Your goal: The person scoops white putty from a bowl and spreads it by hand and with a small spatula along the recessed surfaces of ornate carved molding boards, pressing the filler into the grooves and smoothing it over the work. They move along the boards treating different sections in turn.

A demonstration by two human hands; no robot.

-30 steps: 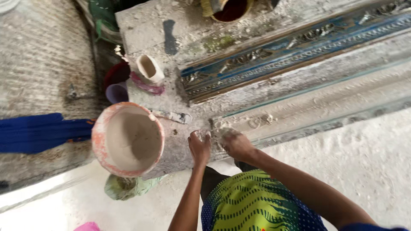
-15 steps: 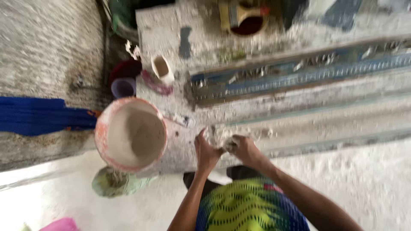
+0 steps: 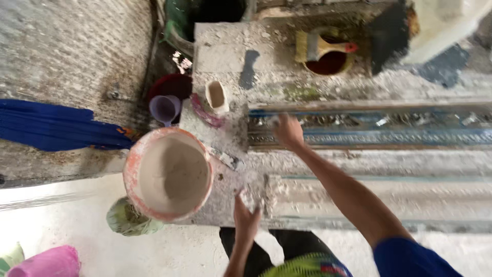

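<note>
Looking straight down at a dusty grey table (image 3: 318, 77) caked in plaster. The left hand (image 3: 247, 218) sits at the near edge, fingers resting on a lump of wet white plaster (image 3: 254, 191) at the end of a long pale moulding (image 3: 379, 190). It looks loosely curled over the lump, but I can't tell if it's really gripping any of it. The right hand (image 3: 288, 131) is stretched out further up, touching the left end of a blue ornate mould strip (image 3: 369, 128) that runs off to the right, parallel to the moulding. Fingers are bent down onto it; can't tell if anything is pinched there.

Just left of the plaster lump is a big orange bowl (image 3: 168, 174) with grey mix inside, hanging half off the table edge. A scraper (image 3: 223, 156) lies between the bowl and the strip. Beyond the bowl there's a small white cup (image 3: 217, 97), and a purple cup (image 3: 165, 109) down beside the table. At the far side, a brush (image 3: 320, 48) lies across a dark pot (image 3: 328, 62). Blue cloth (image 3: 56, 128) off to the left.
</note>
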